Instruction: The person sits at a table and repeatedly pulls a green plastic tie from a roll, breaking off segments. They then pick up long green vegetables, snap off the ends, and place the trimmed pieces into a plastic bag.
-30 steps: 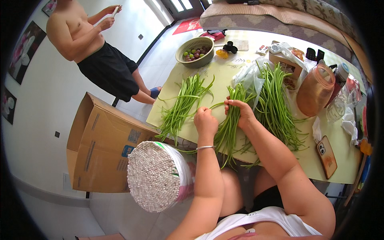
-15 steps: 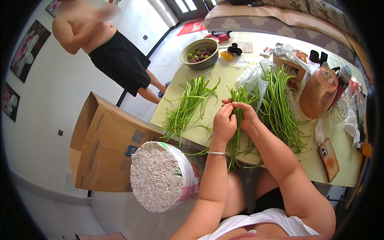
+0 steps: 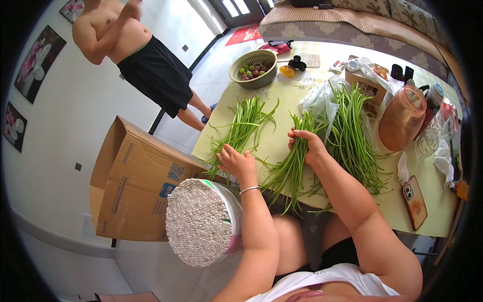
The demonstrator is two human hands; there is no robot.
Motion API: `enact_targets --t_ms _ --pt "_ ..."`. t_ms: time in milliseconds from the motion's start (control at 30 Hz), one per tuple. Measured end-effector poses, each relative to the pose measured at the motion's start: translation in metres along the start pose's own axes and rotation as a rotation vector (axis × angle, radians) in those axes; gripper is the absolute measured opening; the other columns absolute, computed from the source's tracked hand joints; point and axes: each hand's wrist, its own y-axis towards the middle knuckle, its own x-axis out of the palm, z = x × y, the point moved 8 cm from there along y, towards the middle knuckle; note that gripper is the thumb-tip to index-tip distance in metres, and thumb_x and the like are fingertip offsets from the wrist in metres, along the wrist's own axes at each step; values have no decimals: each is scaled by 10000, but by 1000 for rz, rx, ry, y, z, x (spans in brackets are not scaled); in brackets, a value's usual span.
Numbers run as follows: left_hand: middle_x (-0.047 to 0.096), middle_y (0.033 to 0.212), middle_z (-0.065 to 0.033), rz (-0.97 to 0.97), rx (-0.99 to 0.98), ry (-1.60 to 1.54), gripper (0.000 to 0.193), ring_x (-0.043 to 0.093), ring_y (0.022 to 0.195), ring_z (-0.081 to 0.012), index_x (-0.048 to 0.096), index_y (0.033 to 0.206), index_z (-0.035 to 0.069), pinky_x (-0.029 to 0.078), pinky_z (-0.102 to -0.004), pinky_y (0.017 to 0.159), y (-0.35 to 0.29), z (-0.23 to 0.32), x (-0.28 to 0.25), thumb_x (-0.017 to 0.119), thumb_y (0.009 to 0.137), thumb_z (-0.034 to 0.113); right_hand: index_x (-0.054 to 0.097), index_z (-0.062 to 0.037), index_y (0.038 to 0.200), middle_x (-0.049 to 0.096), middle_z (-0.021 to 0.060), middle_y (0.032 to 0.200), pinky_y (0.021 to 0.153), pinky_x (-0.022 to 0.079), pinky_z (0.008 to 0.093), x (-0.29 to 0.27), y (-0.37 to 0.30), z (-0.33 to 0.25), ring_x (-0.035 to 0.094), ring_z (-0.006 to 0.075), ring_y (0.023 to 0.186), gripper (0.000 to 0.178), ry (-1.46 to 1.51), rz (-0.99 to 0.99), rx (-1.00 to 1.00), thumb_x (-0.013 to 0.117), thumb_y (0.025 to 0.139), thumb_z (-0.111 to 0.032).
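Observation:
My right hand point(image 3: 309, 146) is closed round a bunch of long green vegetable stems point(image 3: 293, 168) near its upper part. The loose lower ends of the bunch fan out toward the table's near edge. At the lower end of the left pile of green stems point(image 3: 244, 121) is my left hand point(image 3: 236, 163), fingers apart, with a silver bangle at the wrist. Its fingertips touch or hover over the stems; I cannot tell which. To the right of my right hand lies a bigger heap of the same stems point(image 3: 352, 136), partly beside a clear plastic bag point(image 3: 322, 105).
On the table point(image 3: 287, 105) stand a basket of grapes point(image 3: 261, 80), an orange-tinted jug point(image 3: 401, 118) and a phone point(image 3: 414, 201). Left of it are an open cardboard box point(image 3: 141, 186) and a round bundle of white-tipped sticks point(image 3: 198, 221). Another person point(image 3: 151, 75) stands at the far left.
My left hand has left the held bunch and moved left to the other pile. The bunch in my right hand now spreads wider at its lower end.

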Motion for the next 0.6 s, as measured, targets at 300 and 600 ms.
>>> enact_targets --t_ms 300,600 --pt "656 882 -58 -186 38 -113 177 522 1014 -289 746 839 184 390 -484 841 -2 11 -7 683 675 162 513 -8 1062 619 106 857 684 528 345 -4 4 0 599 193 711 258 -38 23 0 619 834 -65" --pt "468 1369 -141 49 268 -329 546 356 1278 -413 549 1229 54 320 -552 990 -5 66 -40 667 702 133 513 -12 1058 616 105 856 676 519 348 -10 3 -2 595 196 709 237 -44 32 1 606 844 -58"
